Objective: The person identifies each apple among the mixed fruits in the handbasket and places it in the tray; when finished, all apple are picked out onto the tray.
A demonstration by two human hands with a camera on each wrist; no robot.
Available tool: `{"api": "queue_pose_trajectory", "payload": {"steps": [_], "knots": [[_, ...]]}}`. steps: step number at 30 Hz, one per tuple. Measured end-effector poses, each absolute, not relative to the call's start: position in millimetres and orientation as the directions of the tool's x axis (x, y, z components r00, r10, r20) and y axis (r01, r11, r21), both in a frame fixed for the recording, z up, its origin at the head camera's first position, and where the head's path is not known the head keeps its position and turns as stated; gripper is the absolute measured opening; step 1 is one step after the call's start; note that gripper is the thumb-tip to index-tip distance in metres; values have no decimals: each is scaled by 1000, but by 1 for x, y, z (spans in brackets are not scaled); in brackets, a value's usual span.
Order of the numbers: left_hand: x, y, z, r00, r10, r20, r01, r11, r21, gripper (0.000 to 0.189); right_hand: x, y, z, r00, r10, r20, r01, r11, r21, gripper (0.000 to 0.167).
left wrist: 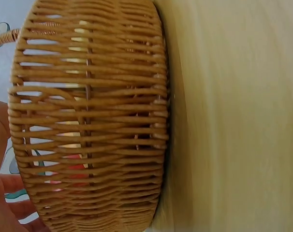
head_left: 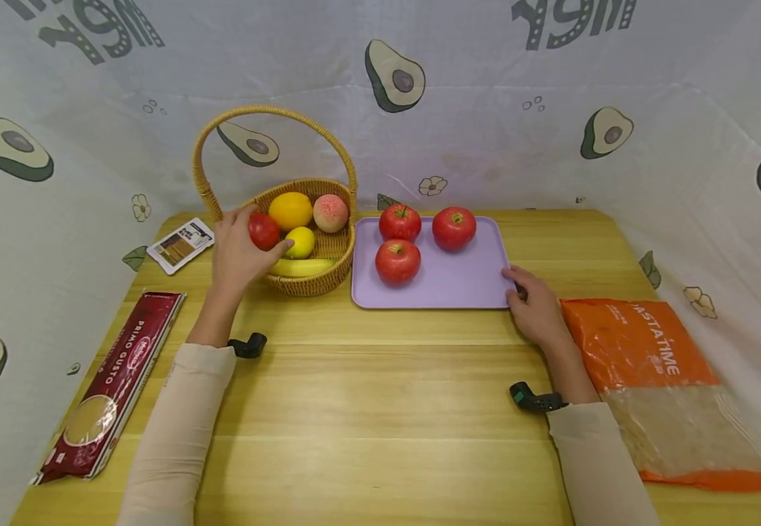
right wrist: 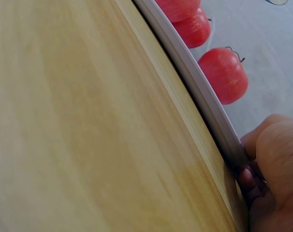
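My left hand [head_left: 239,245] reaches over the left rim of the wicker basket [head_left: 315,283], thumb and fingers around a red apple [head_left: 264,231] inside it. The thumb tip overlaps a lemon [head_left: 300,242] in the head view. A yellow-orange fruit [head_left: 291,211], a peach [head_left: 331,213] and a banana [head_left: 303,267] lie in the basket too. In the left wrist view, the basket's side [left wrist: 108,116] hides most of the fruit. My right hand [head_left: 534,307] pinches the right edge of a lilac tray [head_left: 459,288], which bears three red apples [head_left: 398,262].
A dark red pasta packet [head_left: 114,383] lies at the left table edge, with a small white packet [head_left: 181,245] behind it. An orange pasta bag [head_left: 670,394] lies beside my right forearm. The tall basket handle [head_left: 269,109] arches over the fruit. Avocado-printed cloth [head_left: 472,131] hangs behind.
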State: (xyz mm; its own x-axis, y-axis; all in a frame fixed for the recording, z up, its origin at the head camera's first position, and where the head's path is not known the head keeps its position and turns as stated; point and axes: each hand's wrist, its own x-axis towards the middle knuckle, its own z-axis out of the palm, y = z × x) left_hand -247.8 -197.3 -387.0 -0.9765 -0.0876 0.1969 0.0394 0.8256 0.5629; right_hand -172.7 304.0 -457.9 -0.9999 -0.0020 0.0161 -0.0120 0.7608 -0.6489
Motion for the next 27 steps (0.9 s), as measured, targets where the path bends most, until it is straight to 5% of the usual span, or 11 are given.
{"api": "queue_pose_trajectory", "payload": {"steps": [27], "knots": [[-261,-198,-386,-989,-113,96,-62,904,424,82,-173,303,-460,-1000,8,18,-6,766,-643,48]]}}
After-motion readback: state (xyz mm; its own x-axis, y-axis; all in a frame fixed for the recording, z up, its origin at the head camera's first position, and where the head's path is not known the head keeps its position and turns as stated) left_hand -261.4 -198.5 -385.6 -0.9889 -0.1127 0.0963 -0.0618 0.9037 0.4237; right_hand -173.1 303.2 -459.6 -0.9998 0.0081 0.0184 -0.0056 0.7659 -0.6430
